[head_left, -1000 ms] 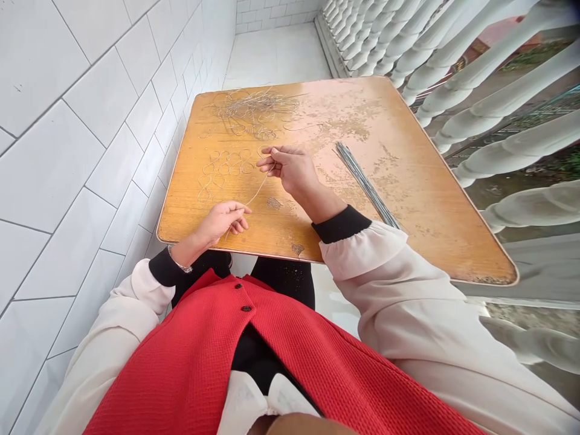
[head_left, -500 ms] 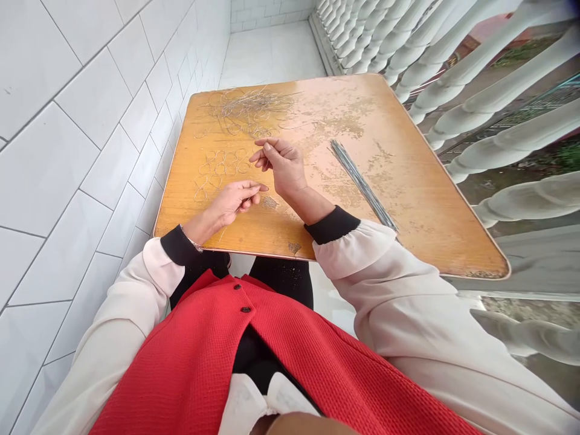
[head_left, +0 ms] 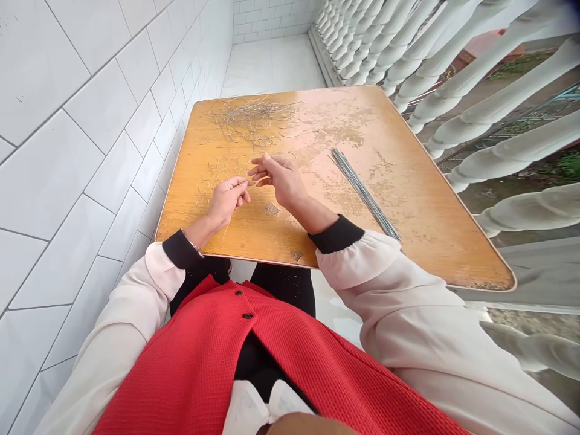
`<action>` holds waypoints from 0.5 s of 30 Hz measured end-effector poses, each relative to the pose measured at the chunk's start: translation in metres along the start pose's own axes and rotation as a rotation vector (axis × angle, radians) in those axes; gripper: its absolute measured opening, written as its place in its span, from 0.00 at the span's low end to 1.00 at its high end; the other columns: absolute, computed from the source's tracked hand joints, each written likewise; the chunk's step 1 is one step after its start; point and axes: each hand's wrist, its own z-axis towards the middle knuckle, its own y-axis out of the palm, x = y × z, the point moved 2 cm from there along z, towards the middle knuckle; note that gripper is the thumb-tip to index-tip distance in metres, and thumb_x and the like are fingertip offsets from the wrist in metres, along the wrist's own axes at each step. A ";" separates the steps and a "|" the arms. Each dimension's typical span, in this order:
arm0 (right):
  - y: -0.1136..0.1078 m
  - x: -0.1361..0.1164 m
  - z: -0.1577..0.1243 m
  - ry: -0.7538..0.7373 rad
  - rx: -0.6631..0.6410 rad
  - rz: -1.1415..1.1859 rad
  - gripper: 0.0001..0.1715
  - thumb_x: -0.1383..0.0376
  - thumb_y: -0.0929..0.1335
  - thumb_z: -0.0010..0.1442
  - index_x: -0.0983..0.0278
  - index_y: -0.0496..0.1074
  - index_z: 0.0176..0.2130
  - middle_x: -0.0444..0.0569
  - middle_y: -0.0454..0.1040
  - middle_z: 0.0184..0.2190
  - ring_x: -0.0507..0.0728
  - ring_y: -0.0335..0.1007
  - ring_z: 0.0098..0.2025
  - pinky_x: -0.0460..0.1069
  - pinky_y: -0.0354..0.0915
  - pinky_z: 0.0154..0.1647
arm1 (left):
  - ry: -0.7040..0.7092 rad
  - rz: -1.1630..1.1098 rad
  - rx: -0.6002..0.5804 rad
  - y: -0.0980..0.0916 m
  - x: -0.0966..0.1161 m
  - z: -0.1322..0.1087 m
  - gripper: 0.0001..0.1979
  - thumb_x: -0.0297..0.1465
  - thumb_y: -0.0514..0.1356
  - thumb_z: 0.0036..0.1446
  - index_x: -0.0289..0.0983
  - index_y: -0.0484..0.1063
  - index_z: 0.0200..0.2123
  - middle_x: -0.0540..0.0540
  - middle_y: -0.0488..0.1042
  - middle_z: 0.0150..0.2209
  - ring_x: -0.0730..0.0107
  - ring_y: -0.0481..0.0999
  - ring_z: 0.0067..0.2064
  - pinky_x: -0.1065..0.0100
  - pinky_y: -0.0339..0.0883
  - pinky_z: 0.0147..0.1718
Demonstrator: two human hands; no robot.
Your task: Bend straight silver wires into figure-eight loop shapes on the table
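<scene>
My left hand [head_left: 226,201] is closed in a pinch on a thin metal wire [head_left: 226,230], whose tail hangs below the palm. My right hand [head_left: 283,179] meets it just to the right, thumb against the curled fingers, at the same wire; the exact grip is partly hidden. A thin curved wire end [head_left: 290,155] shows just beyond the right hand. Several wire pieces bent into loops [head_left: 221,166] lie on the table left of and behind my left hand.
The worn wooden table [head_left: 435,241] carries a tangled heap of bent wires [head_left: 254,113] at the far left. A bundle of straight wires [head_left: 365,192] lies right of my hands. A tiled wall [head_left: 97,139] runs along the left, a white balustrade [head_left: 480,127] along the right.
My right hand has come down and closer to my left hand, which has shifted slightly left. The fingertips of both hands now nearly meet.
</scene>
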 end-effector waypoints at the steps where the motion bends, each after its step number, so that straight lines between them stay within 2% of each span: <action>1: 0.004 0.000 -0.002 -0.008 -0.023 -0.017 0.18 0.52 0.73 0.64 0.62 0.75 0.30 0.47 0.77 0.27 0.50 0.72 0.27 0.43 0.67 0.27 | 0.000 0.015 0.000 0.001 0.000 0.000 0.11 0.21 0.53 0.68 0.32 0.72 0.34 0.56 0.68 0.17 0.85 0.57 0.18 0.76 0.48 0.21; 4: 0.010 0.001 -0.004 -0.012 -0.036 -0.043 0.19 0.59 0.74 0.64 0.63 0.72 0.24 0.43 0.72 0.22 0.47 0.67 0.23 0.42 0.66 0.26 | -0.004 0.059 -0.024 0.004 -0.003 -0.004 0.12 0.20 0.52 0.68 0.33 0.72 0.34 0.56 0.68 0.18 0.84 0.58 0.18 0.76 0.49 0.22; 9: 0.005 0.005 0.001 0.065 0.029 0.056 0.20 0.68 0.72 0.64 0.64 0.69 0.21 0.43 0.70 0.21 0.46 0.64 0.21 0.42 0.64 0.24 | 0.001 0.072 -0.059 0.006 -0.011 -0.006 0.11 0.20 0.53 0.68 0.33 0.74 0.36 0.56 0.69 0.19 0.84 0.61 0.20 0.76 0.53 0.23; 12: 0.003 0.006 0.002 0.079 0.030 0.103 0.18 0.68 0.72 0.63 0.64 0.70 0.22 0.43 0.70 0.22 0.47 0.65 0.22 0.42 0.64 0.24 | 0.000 0.072 -0.042 0.006 -0.013 -0.006 0.10 0.20 0.54 0.67 0.33 0.75 0.38 0.57 0.69 0.19 0.84 0.62 0.20 0.76 0.54 0.23; 15: 0.003 0.003 0.002 0.060 0.021 0.050 0.19 0.66 0.73 0.63 0.64 0.70 0.23 0.44 0.72 0.22 0.47 0.66 0.22 0.41 0.64 0.22 | 0.002 0.090 -0.007 0.004 -0.016 -0.006 0.10 0.21 0.54 0.67 0.33 0.76 0.39 0.57 0.69 0.19 0.83 0.62 0.20 0.76 0.54 0.23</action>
